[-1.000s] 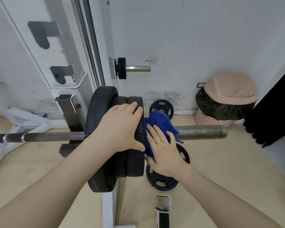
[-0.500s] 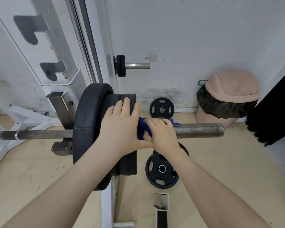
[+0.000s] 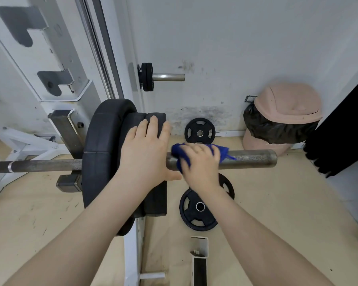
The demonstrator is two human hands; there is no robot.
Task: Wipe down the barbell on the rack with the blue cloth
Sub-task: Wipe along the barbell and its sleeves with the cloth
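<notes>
Hands (image 3: 198, 162) amid plates (image 3: 196, 209); bin (image 3: 285, 112) beyond

Blue cloth (image 3: 181, 154) on a dull grey, speckled barbell (image 3: 250, 158); black plates (image 3: 103, 145) at left, pink bin (image 3: 287, 109) with black liner far right, beige floor (image 3: 287, 203).

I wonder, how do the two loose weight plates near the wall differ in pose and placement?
The far plate stands upright, leaning against the wall; the near plate lies flat on the floor. The far plate is fully visible; the near plate is partly hidden by the right hand. Both are black with grip cutouts.
</notes>
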